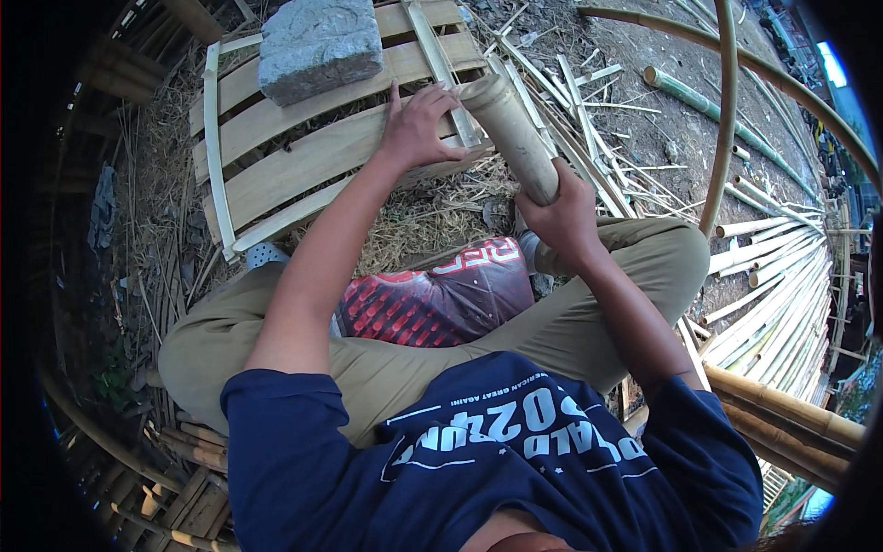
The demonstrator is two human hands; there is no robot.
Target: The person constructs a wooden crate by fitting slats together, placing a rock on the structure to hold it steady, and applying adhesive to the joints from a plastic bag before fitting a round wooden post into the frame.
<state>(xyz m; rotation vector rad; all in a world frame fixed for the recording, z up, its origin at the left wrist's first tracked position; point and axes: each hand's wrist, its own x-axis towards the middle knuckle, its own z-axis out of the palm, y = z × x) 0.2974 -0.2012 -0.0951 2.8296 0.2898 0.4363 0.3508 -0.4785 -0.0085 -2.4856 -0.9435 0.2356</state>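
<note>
My right hand (563, 210) is wrapped round the lower end of a short, thick bamboo section (515, 133). The bamboo leans up and to the left, its far end over the right edge of a slatted panel. My left hand (421, 127) is open at that edge, fingers and thumb spread beside a narrow cross strip (463, 124). The panel (322, 166) is made of wide, pale, flat slats with thin strips across them. A rough grey stone block (319, 48) rests on its far part.
A dark sack with red print (441, 299) lies between my crossed legs. Thin split strips (589, 138) are scattered to the right of the panel. A green bamboo pole (727, 129) lies farther right, with many cut poles (782, 294) nearer. A curved pole (724, 110) rises by my right knee.
</note>
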